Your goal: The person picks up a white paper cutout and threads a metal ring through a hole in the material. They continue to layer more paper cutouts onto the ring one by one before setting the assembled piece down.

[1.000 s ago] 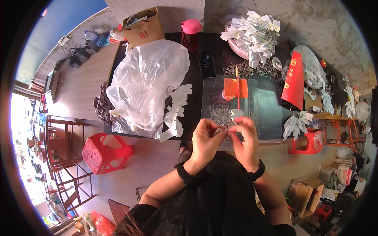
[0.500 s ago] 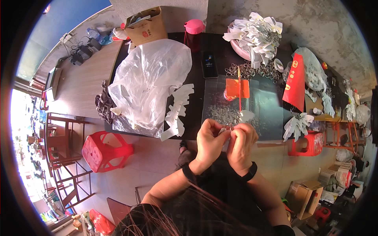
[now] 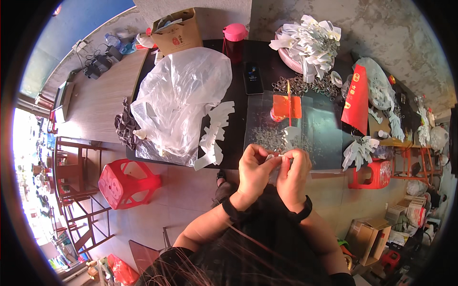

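My left hand [image 3: 254,172] and my right hand [image 3: 294,177] meet at the table's front edge, thumbs and index fingers pinched together. Between the fingertips shows a bit of a white strip [image 3: 274,157], mostly covered by the fingers. Just beyond the right fingertips a notched white piece [image 3: 291,136] stands up; whether it joins the held strip I cannot tell. Small metal bits [image 3: 267,137] lie scattered on a clear mat [image 3: 329,143] beyond both hands. On the mat is an orange-topped container [image 3: 281,106] with a thin red stick [image 3: 290,114] in front.
A large plastic bag [image 3: 183,90] and white notched strips [image 3: 213,136] lie to the left. At the back are a phone [image 3: 253,78], a pink-lidded bottle [image 3: 235,40], metal rings [image 3: 305,86] and a heaped pink basket [image 3: 289,61]. A red stool [image 3: 129,183] stands at left.
The white piece beyond my right hand has swung from lying aslant to a more upright position, showing notched edges. My right fingers have shifted slightly; both hands stay pinched together.
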A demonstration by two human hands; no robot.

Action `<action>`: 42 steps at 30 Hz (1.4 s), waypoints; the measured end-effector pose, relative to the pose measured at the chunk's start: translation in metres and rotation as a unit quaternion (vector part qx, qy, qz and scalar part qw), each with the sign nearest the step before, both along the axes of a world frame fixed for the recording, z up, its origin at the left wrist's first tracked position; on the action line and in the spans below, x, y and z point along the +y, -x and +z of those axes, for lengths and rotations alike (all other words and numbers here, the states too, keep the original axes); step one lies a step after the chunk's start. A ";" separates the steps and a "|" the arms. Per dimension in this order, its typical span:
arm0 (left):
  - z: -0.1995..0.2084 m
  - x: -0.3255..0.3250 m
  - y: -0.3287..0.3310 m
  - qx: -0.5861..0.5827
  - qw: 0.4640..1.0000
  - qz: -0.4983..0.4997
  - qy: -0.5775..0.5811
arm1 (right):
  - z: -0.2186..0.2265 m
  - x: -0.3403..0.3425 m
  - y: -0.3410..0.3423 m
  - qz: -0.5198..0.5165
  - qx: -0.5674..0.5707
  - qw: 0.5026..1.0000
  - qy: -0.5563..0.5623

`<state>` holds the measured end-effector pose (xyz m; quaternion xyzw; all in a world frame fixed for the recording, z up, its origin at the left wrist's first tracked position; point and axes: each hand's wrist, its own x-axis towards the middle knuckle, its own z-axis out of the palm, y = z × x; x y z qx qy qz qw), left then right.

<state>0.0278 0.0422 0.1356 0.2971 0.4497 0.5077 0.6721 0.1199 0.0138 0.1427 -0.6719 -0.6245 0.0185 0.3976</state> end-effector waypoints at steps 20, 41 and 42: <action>-0.003 -0.004 0.006 -0.034 0.997 -0.075 0.014 | 0.009 -0.006 -0.011 0.022 0.013 0.998 0.058; 0.000 0.003 0.026 -0.052 0.989 -0.132 0.036 | 0.016 0.004 -0.032 0.136 0.010 0.989 0.052; 0.000 0.006 0.028 -0.051 0.989 -0.132 0.037 | 0.016 0.004 -0.037 0.137 0.010 0.989 0.053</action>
